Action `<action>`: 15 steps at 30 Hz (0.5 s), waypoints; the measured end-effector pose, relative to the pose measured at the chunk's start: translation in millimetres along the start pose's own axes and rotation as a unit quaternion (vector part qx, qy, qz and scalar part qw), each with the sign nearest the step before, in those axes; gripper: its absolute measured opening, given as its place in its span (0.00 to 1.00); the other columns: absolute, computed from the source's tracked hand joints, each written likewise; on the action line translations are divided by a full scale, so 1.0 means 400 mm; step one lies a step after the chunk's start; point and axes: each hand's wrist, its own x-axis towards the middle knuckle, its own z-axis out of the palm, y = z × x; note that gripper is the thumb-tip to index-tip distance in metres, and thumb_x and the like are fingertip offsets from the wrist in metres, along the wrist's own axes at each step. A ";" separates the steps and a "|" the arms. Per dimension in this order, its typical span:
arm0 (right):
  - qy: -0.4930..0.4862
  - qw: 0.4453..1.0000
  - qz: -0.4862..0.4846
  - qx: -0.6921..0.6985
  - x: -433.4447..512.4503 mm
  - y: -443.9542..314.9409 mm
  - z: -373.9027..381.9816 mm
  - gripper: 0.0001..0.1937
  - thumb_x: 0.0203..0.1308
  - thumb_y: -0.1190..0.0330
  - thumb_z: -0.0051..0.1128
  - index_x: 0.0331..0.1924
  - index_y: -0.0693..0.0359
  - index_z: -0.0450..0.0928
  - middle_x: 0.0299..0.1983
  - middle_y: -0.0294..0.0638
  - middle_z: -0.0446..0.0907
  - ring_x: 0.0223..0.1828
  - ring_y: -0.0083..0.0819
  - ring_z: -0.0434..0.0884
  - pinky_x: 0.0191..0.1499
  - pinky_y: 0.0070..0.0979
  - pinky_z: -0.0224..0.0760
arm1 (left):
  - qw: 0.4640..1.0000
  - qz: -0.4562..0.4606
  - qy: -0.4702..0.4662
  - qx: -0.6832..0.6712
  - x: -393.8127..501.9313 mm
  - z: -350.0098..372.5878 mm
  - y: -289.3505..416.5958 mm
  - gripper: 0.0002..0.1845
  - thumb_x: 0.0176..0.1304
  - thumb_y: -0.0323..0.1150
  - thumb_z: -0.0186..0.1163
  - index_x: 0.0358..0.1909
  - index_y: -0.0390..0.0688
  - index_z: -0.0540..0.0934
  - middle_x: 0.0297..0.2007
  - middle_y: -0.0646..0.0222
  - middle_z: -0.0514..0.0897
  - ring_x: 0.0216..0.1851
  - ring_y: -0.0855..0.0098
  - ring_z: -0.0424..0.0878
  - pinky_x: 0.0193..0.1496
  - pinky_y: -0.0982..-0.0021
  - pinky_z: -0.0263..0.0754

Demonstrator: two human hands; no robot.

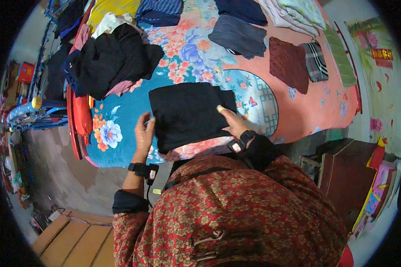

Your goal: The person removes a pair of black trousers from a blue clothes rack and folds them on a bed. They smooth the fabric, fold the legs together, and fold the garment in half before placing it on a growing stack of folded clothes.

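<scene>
Before me on the bed lies a folded black garment (188,111), roughly rectangular, with uneven layers showing at its right edge. My left hand (144,128) is beside its left edge, thumb and fingers apart and nothing seen between them. Over the right part of the cloth is my right hand (233,120), its thumb stretched out across the fabric. Most of the right hand's fingers are hidden from view, so I cannot tell whether they grip the cloth. Both wrists wear dark straps with small devices.
A heap of black clothes (110,63) lies at the bed's left. Folded dark grey cloth (238,36), a maroon garment (287,63) and a plaid cloth (315,62) lie to the right on the floral bedspread (300,113). A brown cabinet (349,173) stands at right.
</scene>
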 end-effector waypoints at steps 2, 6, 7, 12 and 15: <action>0.042 0.997 0.010 -0.063 0.017 -0.009 0.018 0.31 0.52 0.51 0.61 0.56 0.59 0.66 0.56 0.41 0.68 0.58 0.35 0.65 0.55 0.47 0.58 | 0.998 -0.051 0.030 -0.033 -0.007 -0.011 -0.031 0.23 0.60 0.35 0.59 0.54 0.33 0.70 0.49 0.57 0.76 0.51 0.68 0.74 0.55 0.70 0.66; 0.008 0.979 -0.162 -0.125 0.022 -0.016 0.023 0.19 0.54 0.63 0.60 0.47 0.65 0.74 0.38 0.36 0.78 0.38 0.26 0.75 0.42 0.25 0.68 | 0.973 -0.193 0.007 -0.124 -0.039 0.004 -0.060 0.30 0.59 0.36 0.61 0.59 0.33 0.63 0.54 0.57 0.72 0.55 0.67 0.70 0.60 0.69 0.62; 0.042 0.972 -0.170 -0.155 0.020 -0.013 0.016 0.18 0.55 0.64 0.59 0.47 0.66 0.74 0.37 0.36 0.78 0.37 0.25 0.75 0.41 0.23 0.69 | 0.972 -0.196 -0.003 -0.132 -0.046 0.008 -0.062 0.32 0.58 0.36 0.62 0.60 0.34 0.62 0.54 0.56 0.72 0.56 0.67 0.69 0.60 0.69 0.61; 0.144 0.945 -0.231 -0.183 -0.020 0.050 -0.102 0.19 0.52 0.66 0.59 0.47 0.68 0.73 0.37 0.41 0.78 0.38 0.32 0.77 0.43 0.28 0.70 | 0.970 -0.209 -0.048 -0.111 -0.052 0.028 -0.067 0.32 0.58 0.40 0.62 0.60 0.35 0.63 0.53 0.59 0.73 0.53 0.68 0.71 0.57 0.69 0.64; 0.224 0.868 -0.257 -0.361 0.004 0.095 -0.152 0.20 0.50 0.66 0.61 0.46 0.69 0.73 0.38 0.44 0.76 0.40 0.38 0.76 0.44 0.31 0.70 | 0.969 -0.209 -0.079 -0.108 -0.046 0.034 -0.064 0.31 0.58 0.40 0.62 0.59 0.35 0.63 0.52 0.60 0.74 0.52 0.69 0.71 0.55 0.69 0.65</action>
